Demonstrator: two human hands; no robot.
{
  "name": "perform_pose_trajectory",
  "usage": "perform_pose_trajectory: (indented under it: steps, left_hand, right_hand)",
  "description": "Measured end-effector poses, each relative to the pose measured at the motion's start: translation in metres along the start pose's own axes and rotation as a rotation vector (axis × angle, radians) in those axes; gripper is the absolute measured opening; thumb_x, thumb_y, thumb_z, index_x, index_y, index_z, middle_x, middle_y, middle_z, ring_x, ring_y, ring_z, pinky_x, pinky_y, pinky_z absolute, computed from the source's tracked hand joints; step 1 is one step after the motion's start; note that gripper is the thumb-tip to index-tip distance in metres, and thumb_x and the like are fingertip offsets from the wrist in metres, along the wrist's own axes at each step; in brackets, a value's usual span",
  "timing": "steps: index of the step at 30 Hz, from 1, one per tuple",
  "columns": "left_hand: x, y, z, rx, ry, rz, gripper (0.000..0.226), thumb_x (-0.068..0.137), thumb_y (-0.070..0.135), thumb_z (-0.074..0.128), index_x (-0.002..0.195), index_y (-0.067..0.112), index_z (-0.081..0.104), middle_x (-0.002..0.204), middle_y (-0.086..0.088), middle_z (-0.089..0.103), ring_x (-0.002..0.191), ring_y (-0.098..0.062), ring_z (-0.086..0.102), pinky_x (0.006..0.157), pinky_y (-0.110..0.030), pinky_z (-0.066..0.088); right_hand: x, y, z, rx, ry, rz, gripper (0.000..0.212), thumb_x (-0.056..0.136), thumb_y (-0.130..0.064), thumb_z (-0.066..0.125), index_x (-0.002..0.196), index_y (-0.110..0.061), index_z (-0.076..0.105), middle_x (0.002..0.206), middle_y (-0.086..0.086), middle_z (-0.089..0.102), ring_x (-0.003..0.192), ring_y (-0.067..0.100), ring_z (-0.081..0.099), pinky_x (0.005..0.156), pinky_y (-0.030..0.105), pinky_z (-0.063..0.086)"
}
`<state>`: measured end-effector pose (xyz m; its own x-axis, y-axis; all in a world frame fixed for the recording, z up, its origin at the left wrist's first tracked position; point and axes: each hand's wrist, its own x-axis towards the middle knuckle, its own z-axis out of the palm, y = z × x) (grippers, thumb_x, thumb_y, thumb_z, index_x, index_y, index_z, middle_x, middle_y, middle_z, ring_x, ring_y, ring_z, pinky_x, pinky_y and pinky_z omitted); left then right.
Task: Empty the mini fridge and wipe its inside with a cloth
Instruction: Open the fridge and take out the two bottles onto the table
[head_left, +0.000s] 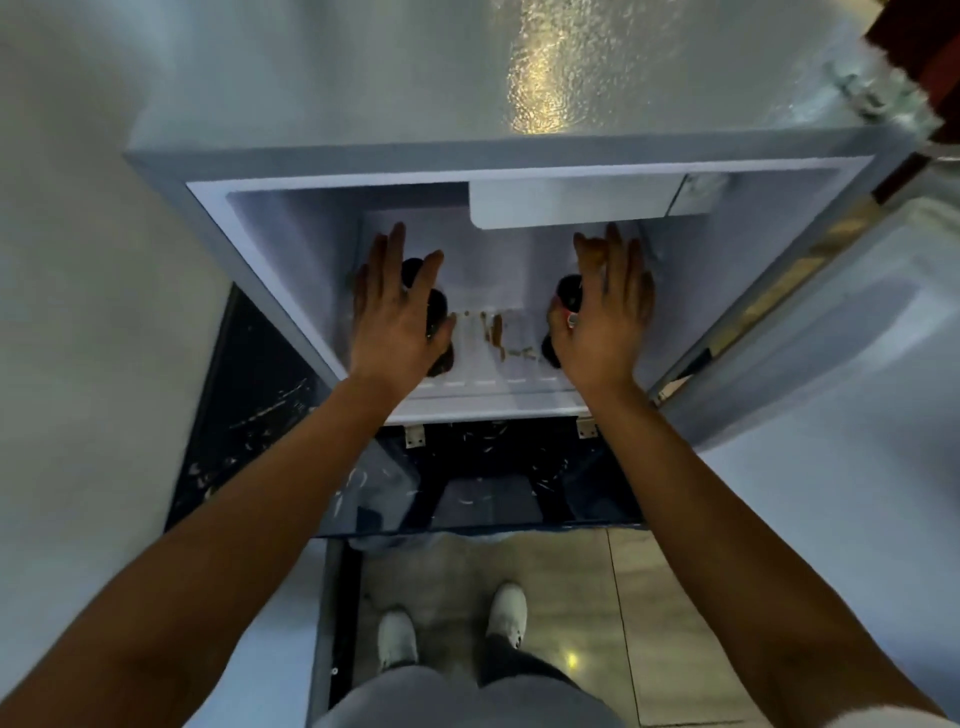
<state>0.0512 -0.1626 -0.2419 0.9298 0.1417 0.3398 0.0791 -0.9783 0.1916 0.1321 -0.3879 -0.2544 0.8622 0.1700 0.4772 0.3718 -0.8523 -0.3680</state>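
Observation:
The silver mini fridge (363, 156) stands open below me, its door (810, 332) swung to the right. Both my hands reach inside with fingers spread. My left hand (397, 312) hovers over dark bottles (434, 304) at the left of the white floor; whether it touches them is unclear. My right hand (605, 317) is over dark bottles (570, 291) at the right, one showing a red label. Brown spill stains (496, 335) mark the floor between the two groups. No cloth is in view.
A white freezer flap (571, 202) hangs at the top of the compartment. The fridge sits on a dark glass-topped stand (249, 410). White walls close in on both sides. My feet in white shoes (506, 613) stand on a tiled floor.

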Motion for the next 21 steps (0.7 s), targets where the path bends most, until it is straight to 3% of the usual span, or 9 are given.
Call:
perform_pose_trajectory:
  steps: [2, 5, 7, 10, 12, 13, 15, 17, 21]
  left_hand:
    - [0.0, 0.001, 0.005, -0.043, -0.002, -0.032, 0.068, 0.092, 0.037, 0.069, 0.152, 0.019, 0.043, 0.168, -0.021, 0.016, 0.152, -0.044, 0.023, 0.117, -0.059, 0.029]
    - [-0.003, 0.005, 0.013, -0.16, -0.043, -0.114, 0.068, 0.092, 0.029, 0.071, 0.152, 0.028, 0.039, 0.169, -0.013, 0.013, 0.144, -0.042, 0.039, 0.094, -0.057, 0.053]
    - [-0.003, 0.005, 0.018, -0.195, -0.047, -0.141, 0.07, 0.092, 0.024, 0.071, 0.152, 0.032, 0.036, 0.168, -0.011, 0.015, 0.14, -0.043, 0.044, 0.088, -0.058, 0.058]
    - [-0.001, 0.004, 0.022, -0.223, -0.026, -0.156, 0.076, 0.091, 0.019, 0.071, 0.152, 0.036, 0.03, 0.169, -0.01, 0.011, 0.141, -0.043, 0.042, 0.088, -0.06, 0.056]
    - [-0.002, 0.004, 0.025, -0.245, -0.005, -0.159, 0.081, 0.09, 0.017, 0.071, 0.153, 0.038, 0.026, 0.169, -0.008, 0.008, 0.142, -0.044, 0.041, 0.088, -0.059, 0.056]
    - [-0.002, 0.004, 0.026, -0.257, 0.007, -0.159, 0.084, 0.09, 0.017, 0.071, 0.155, 0.04, 0.023, 0.17, -0.007, 0.008, 0.142, -0.043, 0.042, 0.088, -0.057, 0.056]
    - [-0.003, 0.003, 0.029, -0.284, 0.045, -0.156, 0.092, 0.09, 0.019, 0.072, 0.158, 0.044, 0.015, 0.17, -0.003, 0.007, 0.141, -0.04, 0.044, 0.089, -0.052, 0.057]
    - [-0.004, 0.001, 0.032, -0.349, 0.08, -0.183, 0.101, 0.088, 0.021, 0.074, 0.159, 0.047, 0.007, 0.17, 0.004, 0.007, 0.141, -0.033, 0.046, 0.092, -0.043, 0.053]
    - [-0.008, -0.001, 0.039, -0.466, 0.113, -0.299, 0.108, 0.084, 0.021, 0.08, 0.156, 0.054, 0.006, 0.168, 0.006, 0.019, 0.139, -0.016, 0.044, 0.101, -0.032, 0.036]
  right_hand:
    - [0.001, 0.003, 0.006, 0.03, 0.001, -0.002, 0.066, 0.088, -0.028, 0.056, 0.152, -0.021, 0.043, 0.165, 0.011, 0.031, 0.152, 0.038, 0.028, 0.116, 0.058, 0.032]
    - [-0.001, 0.008, 0.012, 0.094, 0.016, 0.0, 0.066, 0.088, -0.022, 0.06, 0.151, -0.022, 0.043, 0.165, 0.01, 0.031, 0.152, 0.036, 0.028, 0.116, 0.057, 0.034]
    - [-0.001, 0.013, 0.016, 0.186, 0.058, -0.025, 0.065, 0.088, -0.015, 0.062, 0.15, -0.02, 0.045, 0.164, 0.011, 0.033, 0.151, 0.033, 0.031, 0.115, 0.053, 0.038]
    - [-0.002, 0.015, 0.023, 0.302, 0.113, -0.03, 0.061, 0.092, -0.007, 0.063, 0.149, -0.021, 0.046, 0.165, 0.007, 0.03, 0.141, 0.004, 0.036, 0.099, 0.027, 0.054]
    - [-0.001, 0.016, 0.025, 0.306, 0.13, -0.018, 0.061, 0.093, -0.009, 0.064, 0.149, -0.025, 0.045, 0.166, 0.003, 0.029, 0.131, -0.01, 0.032, 0.086, 0.013, 0.051]
    - [-0.001, 0.017, 0.027, 0.309, 0.137, -0.021, 0.06, 0.093, -0.01, 0.063, 0.149, -0.026, 0.045, 0.165, 0.002, 0.03, 0.13, -0.014, 0.03, 0.087, 0.008, 0.047]
    - [-0.001, 0.021, 0.029, 0.341, 0.144, -0.026, 0.06, 0.093, -0.009, 0.064, 0.148, -0.022, 0.046, 0.161, 0.005, 0.037, 0.135, -0.011, 0.03, 0.101, 0.005, 0.038]
    - [-0.004, 0.024, 0.029, 0.383, 0.141, -0.03, 0.059, 0.092, -0.009, 0.066, 0.147, -0.017, 0.047, 0.152, 0.006, 0.047, 0.137, 0.0, 0.036, 0.114, 0.01, 0.031]
    - [-0.007, 0.028, 0.027, 0.369, 0.135, -0.049, 0.059, 0.087, -0.013, 0.071, 0.143, -0.018, 0.052, 0.134, 0.005, 0.058, 0.124, 0.016, 0.051, 0.108, 0.022, 0.041]
